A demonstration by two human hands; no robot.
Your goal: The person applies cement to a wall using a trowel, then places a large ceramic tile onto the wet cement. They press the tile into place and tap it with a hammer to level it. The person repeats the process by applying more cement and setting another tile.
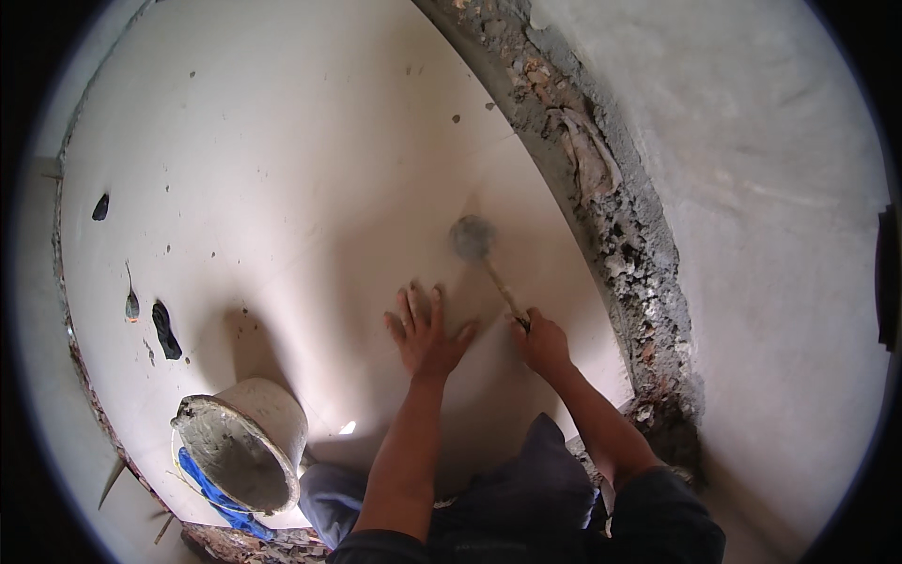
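My right hand [542,340] is closed around the wooden handle of a mallet [501,284]. Its round dark grey head [472,237] is over the pale floor slab, ahead of my hands, and is blurred. Whether the head touches the surface, I cannot tell. My left hand [427,334] lies flat on the large pale slab [310,179] with fingers spread, to the left of the mallet handle. Nothing is held in it.
A mortar-smeared bucket [287,414] stands at lower left, with a blue cloth [211,489] against it. Dark objects [165,331] lie on the slab's left side. A rough mortar-and-rubble gap [625,254] runs along the right, beside a smooth grey wall [770,216].
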